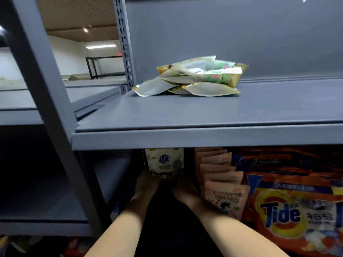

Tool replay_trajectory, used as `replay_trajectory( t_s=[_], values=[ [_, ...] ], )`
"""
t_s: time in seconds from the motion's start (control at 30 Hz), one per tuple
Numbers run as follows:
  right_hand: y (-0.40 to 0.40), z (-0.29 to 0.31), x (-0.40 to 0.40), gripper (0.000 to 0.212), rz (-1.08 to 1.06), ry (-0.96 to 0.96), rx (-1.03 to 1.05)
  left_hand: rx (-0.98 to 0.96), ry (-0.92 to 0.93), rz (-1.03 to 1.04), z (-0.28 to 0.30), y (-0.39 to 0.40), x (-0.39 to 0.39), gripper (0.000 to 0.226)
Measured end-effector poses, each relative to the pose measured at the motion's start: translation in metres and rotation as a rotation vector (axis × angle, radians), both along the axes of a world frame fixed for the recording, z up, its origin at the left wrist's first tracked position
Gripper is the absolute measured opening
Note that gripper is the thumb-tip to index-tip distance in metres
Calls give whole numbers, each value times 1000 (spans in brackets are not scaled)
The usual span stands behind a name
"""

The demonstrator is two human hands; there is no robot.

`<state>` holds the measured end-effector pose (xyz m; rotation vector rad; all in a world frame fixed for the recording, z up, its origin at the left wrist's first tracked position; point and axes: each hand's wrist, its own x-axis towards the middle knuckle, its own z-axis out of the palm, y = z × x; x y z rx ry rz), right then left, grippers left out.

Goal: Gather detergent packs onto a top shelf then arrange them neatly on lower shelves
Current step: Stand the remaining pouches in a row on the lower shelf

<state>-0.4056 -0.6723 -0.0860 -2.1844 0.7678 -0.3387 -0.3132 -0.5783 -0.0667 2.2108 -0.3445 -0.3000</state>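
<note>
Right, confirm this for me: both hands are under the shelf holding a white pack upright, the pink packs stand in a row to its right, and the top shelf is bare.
Not quite. The top shelf is not bare: a loose pile of green-and-gold packs lies on it, as the head view shows. The rest stands: the left hand and right hand hold the white pack upright, with the pink packs in a row to its right.

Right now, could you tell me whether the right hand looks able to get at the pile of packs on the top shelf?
Probably yes: the right hand is under the top shelf near the white pack, but the pile lies uncovered with bare shelf before it.
</note>
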Motion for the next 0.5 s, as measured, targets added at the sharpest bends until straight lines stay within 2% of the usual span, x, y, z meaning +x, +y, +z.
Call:
replay_trajectory(
  t_s=[0.13, 0.2, 0.3, 0.4, 0.5],
  values=[
    [20, 40, -39, 54, 63, -50, -37, 22, -103, -69, 27, 21, -38, 43],
    [26, 59, -60, 53, 85, -76, -53, 138, -173, -84, 43, 26, -60, 40],
    [30, 91, -95, 54, 91, 57, -259, 280, -271, -69, 70, 36, -95, 37],
    [41, 118, -135, 39, 135, 107, -384, 153, -436, 2, 105, 54, -142, 21],
    [51, 140, -169, 25, 102, -141, -481, 0, -653, 77, 150, 64, -183, 36]
  ],
)
